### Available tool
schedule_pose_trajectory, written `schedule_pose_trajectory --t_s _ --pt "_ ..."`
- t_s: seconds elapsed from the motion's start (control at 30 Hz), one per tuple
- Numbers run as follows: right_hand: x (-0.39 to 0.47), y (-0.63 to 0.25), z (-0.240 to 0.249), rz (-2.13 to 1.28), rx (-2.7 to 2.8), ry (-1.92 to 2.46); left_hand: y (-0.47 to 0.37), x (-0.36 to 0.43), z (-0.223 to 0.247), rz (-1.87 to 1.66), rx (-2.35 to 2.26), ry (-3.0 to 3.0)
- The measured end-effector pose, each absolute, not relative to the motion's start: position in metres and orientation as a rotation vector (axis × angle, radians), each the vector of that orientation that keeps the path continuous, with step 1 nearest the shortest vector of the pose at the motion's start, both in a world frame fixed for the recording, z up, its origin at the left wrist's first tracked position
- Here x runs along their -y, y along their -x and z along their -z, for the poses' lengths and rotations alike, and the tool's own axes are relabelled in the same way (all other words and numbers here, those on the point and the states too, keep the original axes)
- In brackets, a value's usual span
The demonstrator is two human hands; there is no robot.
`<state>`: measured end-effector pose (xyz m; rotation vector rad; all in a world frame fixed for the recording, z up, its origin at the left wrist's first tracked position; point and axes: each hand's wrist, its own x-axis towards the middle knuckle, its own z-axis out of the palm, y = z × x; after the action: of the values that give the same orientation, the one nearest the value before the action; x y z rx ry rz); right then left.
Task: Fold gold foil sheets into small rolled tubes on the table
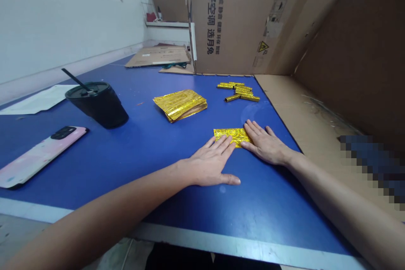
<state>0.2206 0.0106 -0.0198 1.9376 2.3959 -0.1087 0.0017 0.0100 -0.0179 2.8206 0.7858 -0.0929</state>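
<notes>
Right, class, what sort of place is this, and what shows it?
Perhaps a workroom: a blue table holds a stack of gold sheets, and a large printed carton stands behind.

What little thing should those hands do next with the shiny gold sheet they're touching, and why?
Perhaps start curling up the near edge of the shiny gold rectangular sheet. It lies flat, with the bare left hand and bare right hand on it, and beyond them sits a pile of narrow, tube-like gold pieces, so curling could give it a similar shape.
</notes>
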Motion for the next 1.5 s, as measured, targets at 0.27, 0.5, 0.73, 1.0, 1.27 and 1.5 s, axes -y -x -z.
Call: schedule_pose_trajectory --t_s 0.27,0.5,0.73,1.0,1.27,1.5 --pt "-0.008 -0.205 0.022 0.09 -2.31 -2.048 -0.008 -0.015 -0.001 0.046 -0.891 -2.794" --pt "-0.007 -0.2 0.019 0.124 -2.277 -2.017 -0.053 -0.025 0.001 -0.088 -0.804 -2.672" --pt "-0.008 -0.203 0.024 0.114 -2.314 -2.08 -0.046 -0.04 0.019 0.036 -0.881 -2.727" --pt "-0.008 -0.204 0.023 0.14 -2.342 -2.073 0.01 -0.049 0.022 0.095 -1.06 -2.796" --pt "0.002 -0.181 0.011 0.016 -2.588 -1.964 0.01 -0.045 0.02 0.122 -1.067 -2.796" --pt "0.008 -0.161 0.021 0.264 -2.785 -1.582 0.011 -0.046 0.024 0.108 -1.075 -2.797"
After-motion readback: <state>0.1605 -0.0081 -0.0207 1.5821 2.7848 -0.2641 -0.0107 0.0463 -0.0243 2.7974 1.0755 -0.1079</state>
